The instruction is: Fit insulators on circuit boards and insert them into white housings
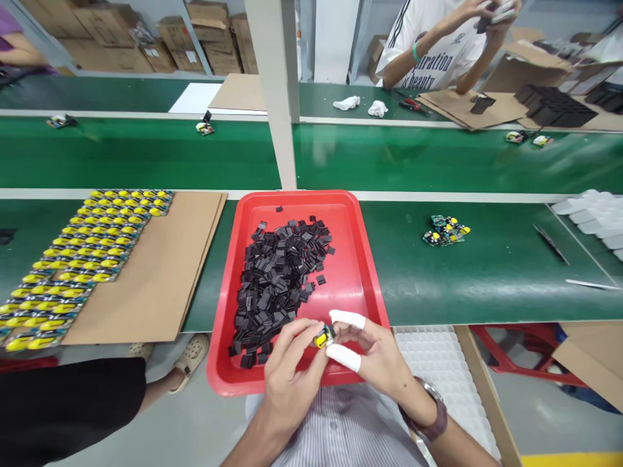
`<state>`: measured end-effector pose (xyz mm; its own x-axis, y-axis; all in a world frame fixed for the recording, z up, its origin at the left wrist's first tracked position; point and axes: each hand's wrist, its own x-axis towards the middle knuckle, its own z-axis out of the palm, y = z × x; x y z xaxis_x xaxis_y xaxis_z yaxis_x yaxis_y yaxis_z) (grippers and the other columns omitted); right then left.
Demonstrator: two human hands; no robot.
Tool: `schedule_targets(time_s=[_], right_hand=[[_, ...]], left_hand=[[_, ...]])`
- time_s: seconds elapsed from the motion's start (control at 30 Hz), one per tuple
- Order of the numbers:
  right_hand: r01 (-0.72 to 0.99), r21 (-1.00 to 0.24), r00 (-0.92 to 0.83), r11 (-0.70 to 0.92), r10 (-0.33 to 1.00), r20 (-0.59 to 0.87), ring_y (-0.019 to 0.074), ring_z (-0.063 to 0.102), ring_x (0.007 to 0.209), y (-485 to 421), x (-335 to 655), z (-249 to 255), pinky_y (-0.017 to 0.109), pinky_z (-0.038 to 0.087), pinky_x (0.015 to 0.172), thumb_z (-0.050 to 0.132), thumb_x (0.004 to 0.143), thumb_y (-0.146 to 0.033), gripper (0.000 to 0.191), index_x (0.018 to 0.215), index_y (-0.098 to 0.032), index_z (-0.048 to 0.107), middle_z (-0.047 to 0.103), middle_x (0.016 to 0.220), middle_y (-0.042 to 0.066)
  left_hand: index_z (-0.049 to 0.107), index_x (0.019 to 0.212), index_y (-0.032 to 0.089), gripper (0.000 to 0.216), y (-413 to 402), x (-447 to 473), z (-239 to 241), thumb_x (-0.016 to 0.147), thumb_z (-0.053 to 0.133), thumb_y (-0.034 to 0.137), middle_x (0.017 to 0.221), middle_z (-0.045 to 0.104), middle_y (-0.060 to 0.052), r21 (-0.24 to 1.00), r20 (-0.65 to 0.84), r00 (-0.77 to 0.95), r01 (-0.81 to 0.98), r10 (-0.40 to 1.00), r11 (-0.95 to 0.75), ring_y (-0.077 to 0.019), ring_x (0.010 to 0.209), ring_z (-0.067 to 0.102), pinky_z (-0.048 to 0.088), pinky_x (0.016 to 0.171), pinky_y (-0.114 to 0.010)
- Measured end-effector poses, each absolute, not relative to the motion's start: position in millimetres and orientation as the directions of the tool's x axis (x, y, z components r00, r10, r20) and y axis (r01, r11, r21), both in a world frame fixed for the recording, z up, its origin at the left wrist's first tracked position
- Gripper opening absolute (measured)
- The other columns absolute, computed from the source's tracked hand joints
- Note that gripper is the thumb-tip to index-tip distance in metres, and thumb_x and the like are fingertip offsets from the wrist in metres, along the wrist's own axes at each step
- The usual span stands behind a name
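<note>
Yellow component (322,338) pinched between both hands over the red tray's (370,272) six o'clock rim.
Tray first, its pile of black clips (280,272) at twelve o'clock of the hands. Left hand (292,370) and right hand (374,357), fingertips in white cots, close on the part together; a loose pinch could drop it among the clips.

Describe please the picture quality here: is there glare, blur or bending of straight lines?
In the head view, light is even and bright; soft glare lies on the green belt near the white post. Straight belt edges bow toward the corners, a wide-lens effect. The left hand, right hand and the small yellow part between them look sharp, as does the red tray; the far boxes are softer.
</note>
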<state>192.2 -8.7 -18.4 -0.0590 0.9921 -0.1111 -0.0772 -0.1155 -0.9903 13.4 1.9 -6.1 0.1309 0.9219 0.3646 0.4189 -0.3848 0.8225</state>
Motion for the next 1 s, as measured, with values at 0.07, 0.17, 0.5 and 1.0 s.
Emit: schedule_targets(time_s=[0.07,0.17,0.5,1.0], right_hand=[[-0.089,-0.991,-0.126,-0.099,0.988,-0.088,0.0182,0.073,0.093,-9,193,-18,0.035,0.065,0.089,0.082,0.085,-0.026,0.054,0.136,-0.032,0.065,0.072,0.109,0.003],[-0.083,-0.997,-0.230,-0.007,0.973,0.013,0.0225,0.069,0.111,-6,195,-14,0.040,0.059,0.101,0.081,0.086,-0.024,0.057,0.139,-0.035,0.063,0.067,0.122,0.006],[-0.040,-0.999,-0.074,-0.037,0.997,-0.034,0.0192,0.068,0.094,-11,189,-20,0.037,0.060,0.090,0.079,0.089,-0.025,0.035,0.123,-0.031,0.072,0.069,0.105,0.003],[-0.183,-0.978,-0.034,-0.098,0.995,-0.093,0.0190,0.069,0.096,-10,167,-15,0.033,0.060,0.090,0.079,0.088,-0.022,0.027,0.113,-0.030,0.076,0.070,0.104,0.003]], left_hand=[[0.072,0.123,0.025,0.040,3,15,-5,0.088,0.071,0.005,0.113,0.071,-0.006,0.809,0.390,0.140,0.419,0.910,-0.411,-0.0200,0.102,0.072,0.061,0.093,-0.032],[0.071,0.123,0.025,0.039,4,16,-4,0.089,0.071,0.007,0.112,0.070,-0.006,0.808,0.386,0.161,0.416,0.908,-0.417,-0.0205,0.099,0.072,0.061,0.090,-0.033],[0.067,0.129,0.023,0.046,-2,13,-5,0.088,0.069,0.002,0.115,0.067,-0.007,0.784,0.418,0.149,0.440,0.896,-0.438,-0.0201,0.103,0.070,0.060,0.092,-0.032],[0.060,0.138,0.017,0.057,-5,10,-12,0.086,0.070,-0.003,0.118,0.064,-0.011,0.684,0.525,0.135,0.521,0.841,-0.510,-0.0232,0.107,0.067,0.058,0.094,-0.037]])
